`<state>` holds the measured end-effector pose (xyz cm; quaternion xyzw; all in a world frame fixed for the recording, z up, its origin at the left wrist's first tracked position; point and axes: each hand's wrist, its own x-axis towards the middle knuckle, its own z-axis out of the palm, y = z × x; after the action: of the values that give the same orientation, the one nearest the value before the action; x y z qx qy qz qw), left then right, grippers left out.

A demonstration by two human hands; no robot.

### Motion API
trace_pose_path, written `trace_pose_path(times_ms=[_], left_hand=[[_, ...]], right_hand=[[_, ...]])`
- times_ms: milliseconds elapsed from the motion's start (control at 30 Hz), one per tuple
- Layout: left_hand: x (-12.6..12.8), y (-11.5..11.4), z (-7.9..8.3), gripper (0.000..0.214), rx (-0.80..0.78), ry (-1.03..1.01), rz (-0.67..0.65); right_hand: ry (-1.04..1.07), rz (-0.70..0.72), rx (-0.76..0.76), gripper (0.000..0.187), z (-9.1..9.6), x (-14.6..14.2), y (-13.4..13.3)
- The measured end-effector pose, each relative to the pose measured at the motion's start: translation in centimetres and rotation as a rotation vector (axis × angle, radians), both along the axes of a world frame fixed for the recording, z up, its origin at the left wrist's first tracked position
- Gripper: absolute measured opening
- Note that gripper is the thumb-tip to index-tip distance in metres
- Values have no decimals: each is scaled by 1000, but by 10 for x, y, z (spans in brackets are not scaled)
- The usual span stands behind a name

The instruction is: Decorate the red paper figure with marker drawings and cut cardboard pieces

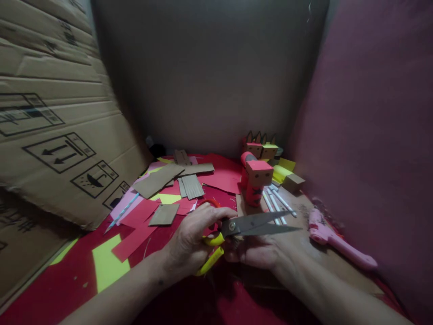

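Note:
My left hand [191, 234] is closed around the yellow handles of a pair of scissors [250, 225]. The dark metal blades are slightly parted and point to the right. Just under the blades, my right hand [259, 253] has its fingers curled inward, close to the scissors' pivot. What those fingers hold, if anything, is mostly hidden behind the scissors and in shadow. Behind both hands stands a red figure with a box-shaped cardboard head [259, 174], upright on a cardboard board [297, 230].
Cardboard pieces [164, 214], red paper [223, 174] and yellow paper [110, 262] litter the red cloth at left. A blue-striped pencil [123, 212] lies there. White sticks [272, 205] and a pink glue gun [338, 241] lie right. A large cardboard box [61, 113] walls the left.

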<state>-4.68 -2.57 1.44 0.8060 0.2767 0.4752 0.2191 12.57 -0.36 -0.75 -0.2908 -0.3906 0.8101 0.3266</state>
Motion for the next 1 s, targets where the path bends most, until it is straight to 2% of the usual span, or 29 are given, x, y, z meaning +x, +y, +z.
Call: trace_pose_path(times_ms=[167,233,300,433,533,733,833,1000], left_hand=[[2,2,-1,40,-570,-489,43],[1,3,3,48,-711,-633,42],[1,3,7,57,-799,-741,14],[5,1,12,70,-877,-848,-28],[9,2,6,72,-906,-846,-24],[9,7,-10,67,-912,-790,-71],[8,7,-9,65,-940,-732,-58],[4,9,-1,67,-959,-719,7]], right_hand=[[101,57,-129,24,4,-1,4],[123,-30,-65,28,6,-3,3],[92,-169,85,32,10,-7,-2],[-148,-367,364,23,18,-15,-16],[-187,-443,475,23,18,-20,-21],[-109,-480,461,23,7,-20,-16],[-146,-463,454,21,7,-17,-15],[-311,-415,460,21,18,-10,-14]])
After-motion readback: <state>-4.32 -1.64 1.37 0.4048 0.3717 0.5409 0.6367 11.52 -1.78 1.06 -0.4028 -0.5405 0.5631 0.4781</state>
